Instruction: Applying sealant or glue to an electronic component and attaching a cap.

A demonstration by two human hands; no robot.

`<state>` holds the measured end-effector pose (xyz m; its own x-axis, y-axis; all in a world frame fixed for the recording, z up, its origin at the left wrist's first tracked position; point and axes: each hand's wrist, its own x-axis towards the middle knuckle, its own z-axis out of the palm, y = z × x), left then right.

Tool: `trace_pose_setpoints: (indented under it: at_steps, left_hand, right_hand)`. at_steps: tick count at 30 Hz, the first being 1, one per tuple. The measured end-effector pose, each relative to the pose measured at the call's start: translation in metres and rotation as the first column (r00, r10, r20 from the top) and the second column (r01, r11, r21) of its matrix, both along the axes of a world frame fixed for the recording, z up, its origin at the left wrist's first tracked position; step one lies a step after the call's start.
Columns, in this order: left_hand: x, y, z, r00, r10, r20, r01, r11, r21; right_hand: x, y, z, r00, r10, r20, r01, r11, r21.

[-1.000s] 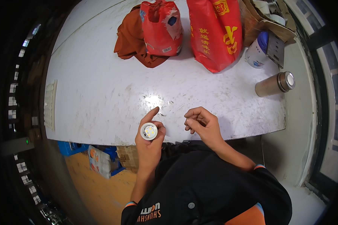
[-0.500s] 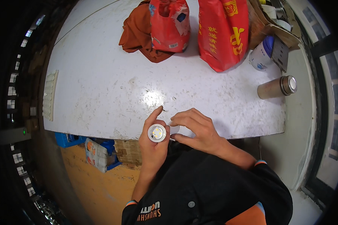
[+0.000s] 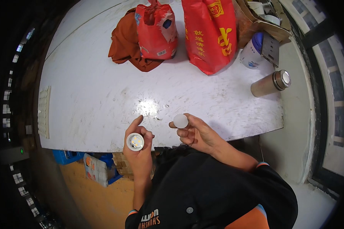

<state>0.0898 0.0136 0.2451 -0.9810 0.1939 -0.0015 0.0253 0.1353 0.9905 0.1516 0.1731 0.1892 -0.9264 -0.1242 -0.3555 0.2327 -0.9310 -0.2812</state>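
Left hand (image 3: pixel 140 147) grips the round lamp base (image 3: pixel 135 141) at the near table edge, open face up, emitter chips showing; right hand (image 3: pixel 197 131) just beside it pinches the white dome cover (image 3: pixel 180 121) in its fingertips. Looks like a cover-off/cover-on step; mating needs dome centred over base, squared, then pressed or twisted. Far side: white table (image 3: pixel 103 95), steel flask (image 3: pixel 270 83), red bags (image 3: pixel 212 32).

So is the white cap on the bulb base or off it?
Off. The right hand holds the white cap by itself, apart from the bulb base in the left hand, whose round LED face shows uncovered.
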Motion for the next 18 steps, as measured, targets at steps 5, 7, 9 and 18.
trace_pose_setpoints:
  at_steps: [5, 7, 9, 18]
  left_hand:
    - [0.0, 0.005, -0.002, 0.995, -0.095, 0.042, 0.095, 0.995, -0.008]
    - [-0.001, 0.007, -0.003, 0.993, -0.12, 0.018, 0.12, 0.992, -0.025]
    - [-0.001, 0.008, -0.003, 0.985, -0.169, -0.035, 0.165, 0.981, -0.099]
    - [-0.002, 0.019, -0.004, 0.957, -0.281, -0.064, 0.27, 0.951, -0.148]
  right_hand:
    - [0.001, 0.0, -0.012, 1.0, 0.009, 0.03, -0.003, 0.978, -0.21]
    - [0.002, 0.001, -0.021, 0.998, -0.008, -0.069, -0.013, 0.955, -0.298]
    - [0.002, 0.001, -0.026, 0.997, 0.002, -0.076, -0.025, 0.951, -0.308]
    - [0.004, -0.001, -0.028, 0.993, 0.075, -0.09, -0.1, 0.938, -0.331]
